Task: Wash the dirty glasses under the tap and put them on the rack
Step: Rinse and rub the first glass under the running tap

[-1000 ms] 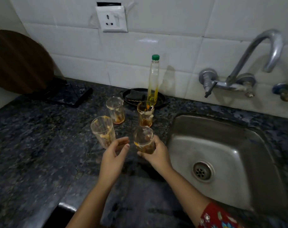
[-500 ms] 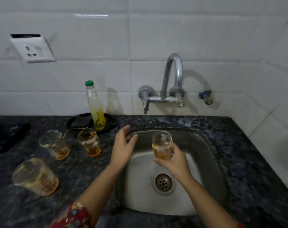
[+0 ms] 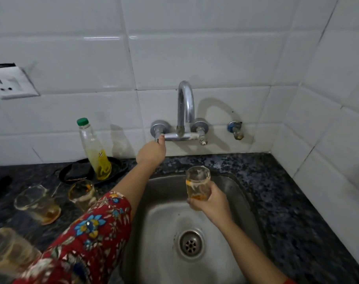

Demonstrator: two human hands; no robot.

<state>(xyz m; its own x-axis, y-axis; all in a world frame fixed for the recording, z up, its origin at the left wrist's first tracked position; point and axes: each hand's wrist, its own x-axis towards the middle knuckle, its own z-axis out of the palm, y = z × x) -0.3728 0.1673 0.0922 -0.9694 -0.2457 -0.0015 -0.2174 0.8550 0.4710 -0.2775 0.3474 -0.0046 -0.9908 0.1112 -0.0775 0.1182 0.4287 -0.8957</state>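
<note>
In the head view, the sink [image 3: 160, 232] sat sunk into the dark speckled tabletop [image 3: 287, 201], its drain [image 3: 191, 244] near the middle of the basin. The right hand [image 3: 211, 203] gripped a dirty glass [image 3: 198, 185] round its lower half, fingers curled about it. The glass was held upright above the sink, with orange dregs at its bottom. The left hand [image 3: 152, 152], in a red flowered sleeve [image 3: 92, 232], reached over the sink's back edge, its fingers closed round the tap handle [image 3: 159, 138]. That handle sat at the left end of the tap [image 3: 185, 105], on the tiled wall above the sink. No water ran from the spout. Left of the sink three more stained glasses [image 3: 37, 203] stood on the tabletop. Behind them a green-capped bottle [image 3: 94, 148] stood in a black tray [image 3: 117, 167].
</note>
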